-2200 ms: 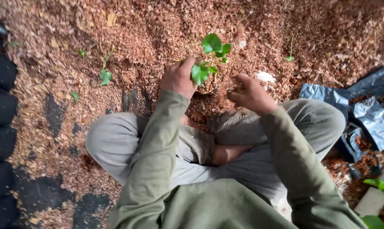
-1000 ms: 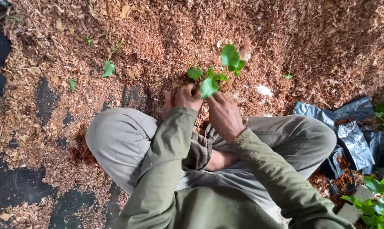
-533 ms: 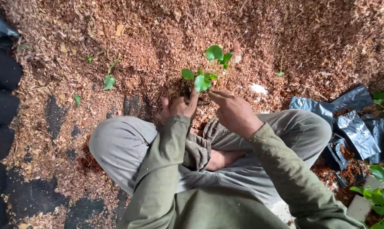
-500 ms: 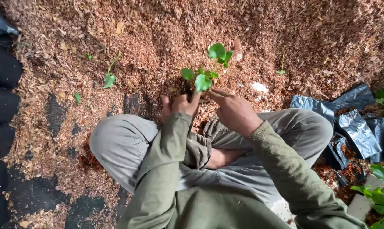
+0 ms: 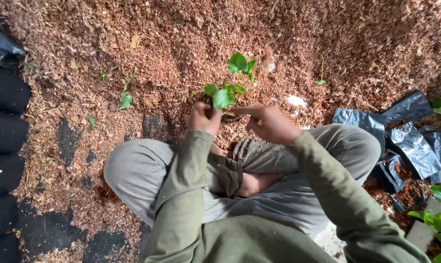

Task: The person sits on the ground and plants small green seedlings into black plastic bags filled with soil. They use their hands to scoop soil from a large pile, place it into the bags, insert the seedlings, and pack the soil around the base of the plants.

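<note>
I am sitting cross-legged, curling my left hand (image 5: 202, 118) against the base of the green seedling (image 5: 226, 92) standing in the sawdust bed (image 5: 181, 39); my right hand (image 5: 270, 122) is stretching its fingers (image 5: 242, 111) toward the stem, seemingly pinching it.

A small green plant (image 5: 229, 85) with round leaves stands up in the brown wood bits (image 5: 191, 39).
</note>
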